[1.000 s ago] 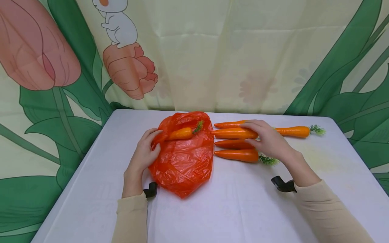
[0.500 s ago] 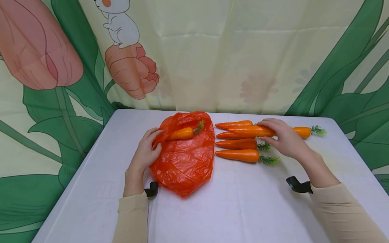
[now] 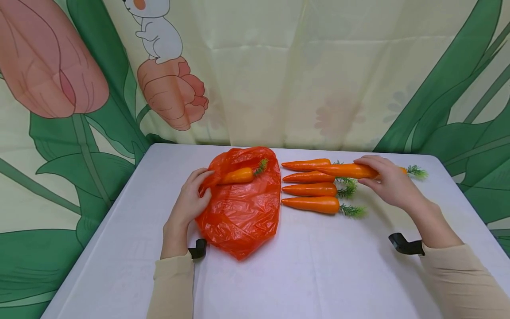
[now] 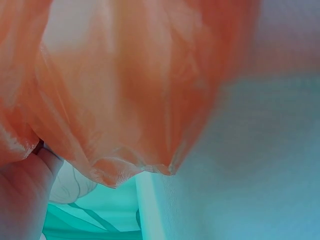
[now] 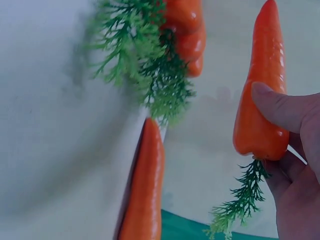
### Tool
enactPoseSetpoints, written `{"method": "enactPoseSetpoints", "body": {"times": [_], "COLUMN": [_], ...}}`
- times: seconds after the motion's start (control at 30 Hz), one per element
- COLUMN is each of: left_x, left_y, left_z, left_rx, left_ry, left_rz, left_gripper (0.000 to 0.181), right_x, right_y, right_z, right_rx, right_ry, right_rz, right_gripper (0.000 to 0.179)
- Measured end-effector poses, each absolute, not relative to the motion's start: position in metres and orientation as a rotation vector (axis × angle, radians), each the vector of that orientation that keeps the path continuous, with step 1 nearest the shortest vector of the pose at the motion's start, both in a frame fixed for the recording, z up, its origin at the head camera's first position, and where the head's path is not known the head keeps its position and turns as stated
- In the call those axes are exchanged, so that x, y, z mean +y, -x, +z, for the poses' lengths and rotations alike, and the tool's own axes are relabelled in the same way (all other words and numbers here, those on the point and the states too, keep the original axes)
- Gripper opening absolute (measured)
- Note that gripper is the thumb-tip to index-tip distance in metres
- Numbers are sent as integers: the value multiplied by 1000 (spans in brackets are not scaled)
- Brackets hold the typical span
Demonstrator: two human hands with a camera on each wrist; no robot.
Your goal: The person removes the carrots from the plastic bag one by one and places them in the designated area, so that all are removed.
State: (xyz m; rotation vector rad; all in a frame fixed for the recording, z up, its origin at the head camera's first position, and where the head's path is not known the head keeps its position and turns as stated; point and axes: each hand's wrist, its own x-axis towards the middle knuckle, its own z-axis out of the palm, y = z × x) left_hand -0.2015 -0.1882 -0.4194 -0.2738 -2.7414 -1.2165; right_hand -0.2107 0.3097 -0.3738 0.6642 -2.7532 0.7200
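In the head view, my right hand (image 3: 392, 184) holds a carrot (image 3: 344, 170) by its thick end, the tip pointing left over the row. Thumb and fingers close on either side of it in the right wrist view, its green top (image 5: 245, 192) hanging down. My left hand (image 3: 191, 195) pinches the left edge of a red plastic bag (image 3: 243, 217) that lies on the table. One carrot (image 3: 238, 176) shows at the bag, its tip end covered by plastic near the left fingers. Several carrots (image 3: 311, 204) lie side by side right of the bag, tips toward it.
Another carrot (image 5: 142, 195) lies farther right, partly behind the right hand in the head view; its leafy top (image 3: 417, 172) shows. A white cloth covers the table (image 3: 295, 274). A printed curtain (image 3: 271, 88) hangs behind the table's back edge.
My right hand has taken hold of a carrot above the row and drawn it to the right, away from the bag. The left hand and bag stay in place.
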Motion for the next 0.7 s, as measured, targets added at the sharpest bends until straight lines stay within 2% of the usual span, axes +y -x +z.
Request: {"method": "enactPoseSetpoints", "body": {"times": [0.7], "left_x": [-188], "left_y": [200], "left_z": [-418], "left_rx": [-2735], "left_ry": [278], "left_rz": [-1218], "left_gripper": [49], "right_x": [372], "right_y": [216], "right_z": [-392], "right_rx": [-2882], "right_ry": [-458], "right_rz": [676], "right_gripper": [45]}}
